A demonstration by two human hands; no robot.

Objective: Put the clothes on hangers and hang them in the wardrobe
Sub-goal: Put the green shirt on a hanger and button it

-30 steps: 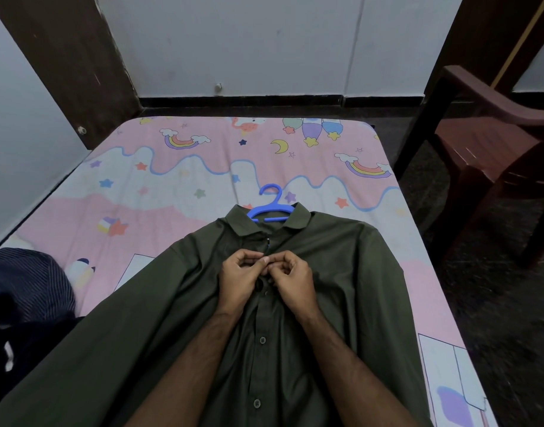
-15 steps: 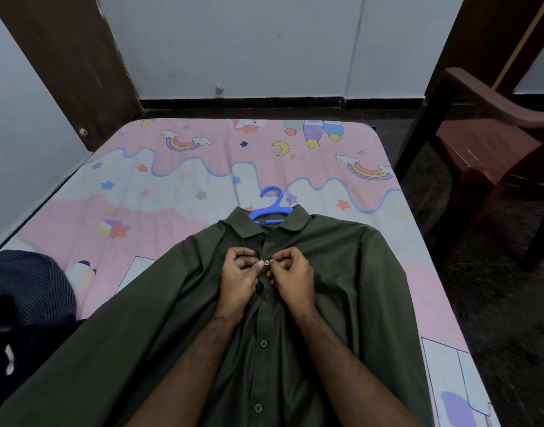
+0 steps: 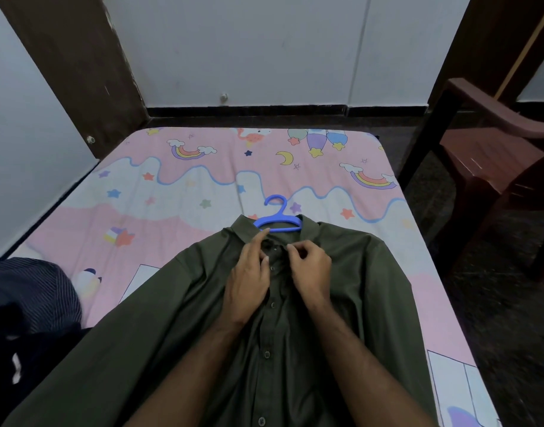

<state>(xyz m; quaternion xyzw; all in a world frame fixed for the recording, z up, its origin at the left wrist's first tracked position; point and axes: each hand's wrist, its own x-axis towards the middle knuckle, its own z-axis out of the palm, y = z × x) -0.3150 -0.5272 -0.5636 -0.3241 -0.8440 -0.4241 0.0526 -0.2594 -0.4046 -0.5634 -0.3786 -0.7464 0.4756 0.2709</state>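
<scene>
A dark green button-up shirt (image 3: 366, 291) lies face up on the bed, its collar pointing away from me. A blue plastic hanger (image 3: 278, 220) sits inside the collar, with only its hook and top bar showing. My left hand (image 3: 249, 272) rests on the shirt front just below the collar, its fingers stretched toward the collar edge. My right hand (image 3: 309, 266) has curled fingers and pinches the placket fabric near the top button. The wardrobe is out of view.
The bed has a pink and white sheet (image 3: 178, 192) with rainbows and stars. A dark striped garment (image 3: 33, 297) is piled at the left edge. A brown plastic chair (image 3: 492, 161) stands on the floor to the right. White walls close off the far side.
Both hands have moved up the shirt from the upper placket toward the collar. My left hand's fingers have straightened out of their pinch; the right hand still pinches the fabric.
</scene>
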